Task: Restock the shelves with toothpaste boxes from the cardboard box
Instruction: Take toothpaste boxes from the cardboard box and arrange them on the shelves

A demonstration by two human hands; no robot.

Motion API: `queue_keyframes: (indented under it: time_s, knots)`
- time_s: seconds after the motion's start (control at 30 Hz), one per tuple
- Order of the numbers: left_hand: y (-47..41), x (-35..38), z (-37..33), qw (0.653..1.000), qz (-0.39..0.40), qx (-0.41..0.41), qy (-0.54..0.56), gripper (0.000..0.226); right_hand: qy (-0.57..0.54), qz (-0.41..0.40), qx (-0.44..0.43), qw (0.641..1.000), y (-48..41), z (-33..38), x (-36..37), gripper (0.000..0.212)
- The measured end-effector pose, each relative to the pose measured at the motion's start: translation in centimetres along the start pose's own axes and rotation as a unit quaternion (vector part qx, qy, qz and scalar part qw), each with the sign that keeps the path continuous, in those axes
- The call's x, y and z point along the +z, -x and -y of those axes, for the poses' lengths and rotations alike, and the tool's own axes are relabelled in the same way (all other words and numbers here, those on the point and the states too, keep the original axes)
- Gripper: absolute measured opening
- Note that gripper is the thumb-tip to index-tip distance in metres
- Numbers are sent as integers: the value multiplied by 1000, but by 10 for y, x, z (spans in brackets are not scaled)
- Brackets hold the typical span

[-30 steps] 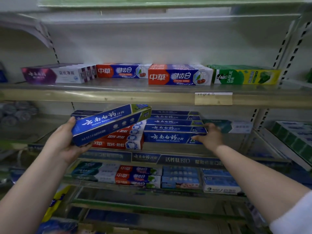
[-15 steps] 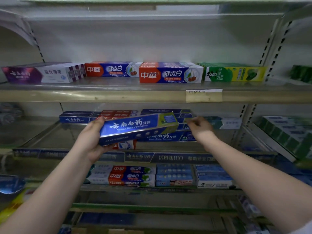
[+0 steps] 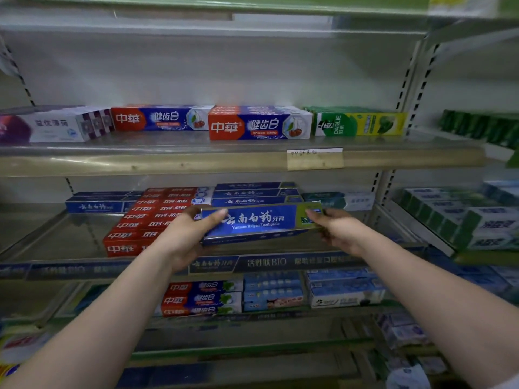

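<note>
Both forearms reached up from the bottom of the frame. The left hand [image 3: 182, 234] gripped the near end of a blue toothpaste box [image 3: 261, 223], thumb across its printed face. The fingers [image 3: 314, 213] of the right hand [image 3: 337, 231] pinched its green far end. The box was held lengthwise and almost level, label outward, in the air just above the front lip of the middle shelf [image 3: 70, 240].

It looked bound for the stack of matching blue boxes [image 3: 252, 193] right behind it. To seat it well, the person would keep it level and square to that stack, lower or slide it in with the label facing out, and let go only once it was bearing. The red boxes [image 3: 157, 217] sat close on the left, so the left knuckles could nudge them.

The fingers behind the box were hidden, as was the front of the blue stack, so its height and the room left under the upper shelf [image 3: 168, 164] could not be judged. The cardboard box was nowhere in view. The lowest shelves were blurred, and the handwriting on the paper tag [image 3: 314, 158] was unreadable.
</note>
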State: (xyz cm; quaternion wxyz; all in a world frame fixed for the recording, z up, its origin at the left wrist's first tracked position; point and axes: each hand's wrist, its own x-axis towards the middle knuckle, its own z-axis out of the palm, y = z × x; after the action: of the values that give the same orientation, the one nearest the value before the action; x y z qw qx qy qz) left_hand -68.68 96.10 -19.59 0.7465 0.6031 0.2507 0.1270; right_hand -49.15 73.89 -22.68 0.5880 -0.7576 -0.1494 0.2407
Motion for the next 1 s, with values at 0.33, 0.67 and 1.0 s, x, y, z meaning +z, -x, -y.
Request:
queue_keyframes:
  time_s: [0.33,0.67,1.0]
  knots:
    - [-33,-15,12,840,-31,177,-512,72,149,-35,-80,985,-3,-15,8,62]
    - [-51,-13,33,723,-76,261,-636,49,245,-58,-83,964,-7,-14,14,51]
    - [-61,-31,33,717,-112,140,-674,70,242,-27,-69,967,-13,-12,15,56]
